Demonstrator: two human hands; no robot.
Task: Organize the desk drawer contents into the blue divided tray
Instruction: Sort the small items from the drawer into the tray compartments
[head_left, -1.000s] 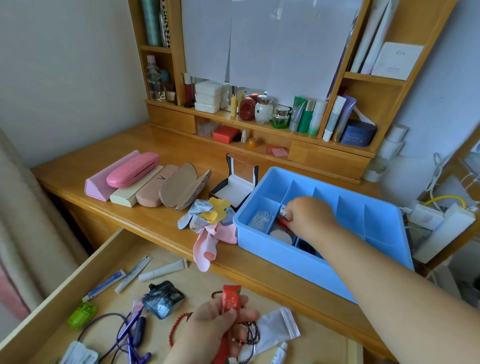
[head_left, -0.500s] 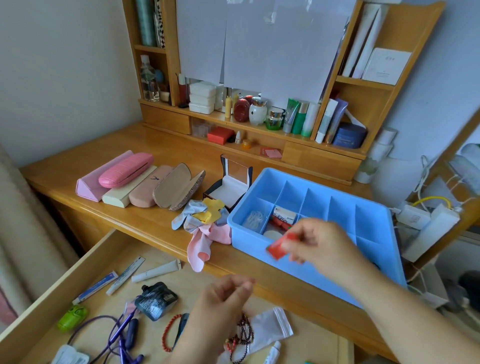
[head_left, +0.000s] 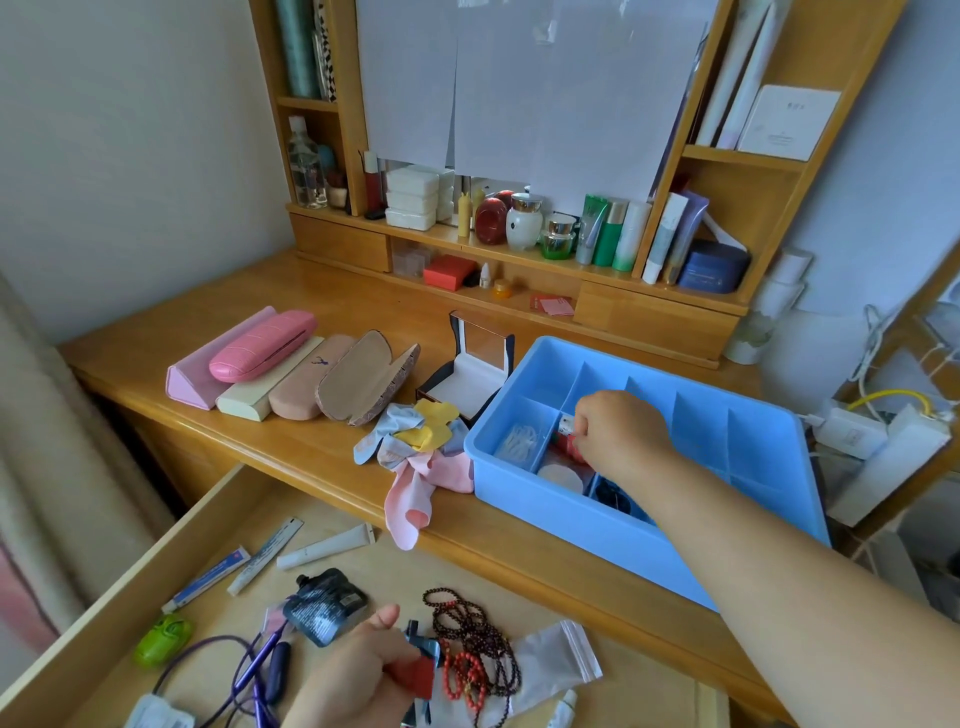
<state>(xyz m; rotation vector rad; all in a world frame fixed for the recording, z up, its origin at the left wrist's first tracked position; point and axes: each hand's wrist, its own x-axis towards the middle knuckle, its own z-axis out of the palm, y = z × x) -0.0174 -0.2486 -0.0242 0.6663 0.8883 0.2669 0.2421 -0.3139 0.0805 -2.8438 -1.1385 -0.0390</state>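
Right hand (head_left: 615, 434) reached into blue tray (head_left: 597, 525) on desk (head_left: 291, 415), fingers curled, red packet (head_left: 569, 446) pinched in second near compartment from left. White disc (head_left: 560, 477) seen just below packet, same compartment. Left hand (head_left: 358, 670) held over open drawer (head_left: 171, 556), small red-and-blue item (head_left: 418, 665) gripped between thumb and fingers. Bead strings (head_left: 475, 649) lying just beside it in drawer.

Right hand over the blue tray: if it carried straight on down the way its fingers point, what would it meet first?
Probably the red tube under the right hand, in a front compartment of the blue tray; depth is unclear.
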